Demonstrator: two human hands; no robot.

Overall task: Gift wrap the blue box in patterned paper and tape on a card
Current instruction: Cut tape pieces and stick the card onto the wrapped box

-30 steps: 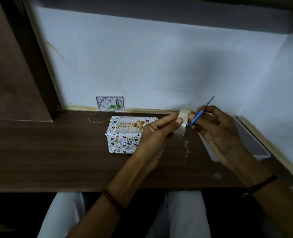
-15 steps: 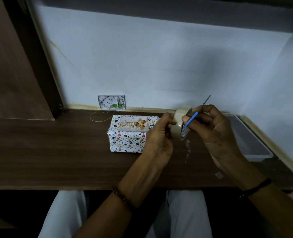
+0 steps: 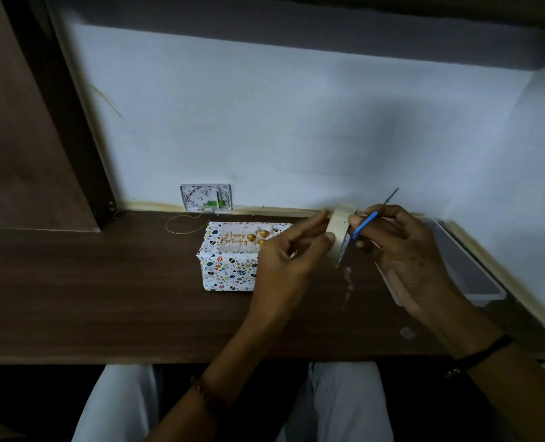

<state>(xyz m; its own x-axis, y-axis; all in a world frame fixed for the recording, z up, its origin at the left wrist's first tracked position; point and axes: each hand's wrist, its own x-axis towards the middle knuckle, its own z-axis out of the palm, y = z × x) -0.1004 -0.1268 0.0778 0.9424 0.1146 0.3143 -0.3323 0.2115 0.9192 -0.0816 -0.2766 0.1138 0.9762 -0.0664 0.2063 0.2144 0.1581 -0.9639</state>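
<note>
Cream tape (image 3: 338,232) between my hands.
My left hand (image 3: 283,260) pinches it; my right hand (image 3: 405,250) grips scissors (image 3: 365,224); the box (image 3: 226,269) sits left of both.

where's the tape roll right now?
Head view, right of centre: the tape roll is held above the desk between the left hand and the right hand, just right of the wrapped box, beside the blue-handled scissors.

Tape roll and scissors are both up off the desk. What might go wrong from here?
The scissors lie close beside the left hand pinching the tape roll, so a cut may nick a finger. No tape shows on the card atop the wrapped box; a bump may shift it.
</note>
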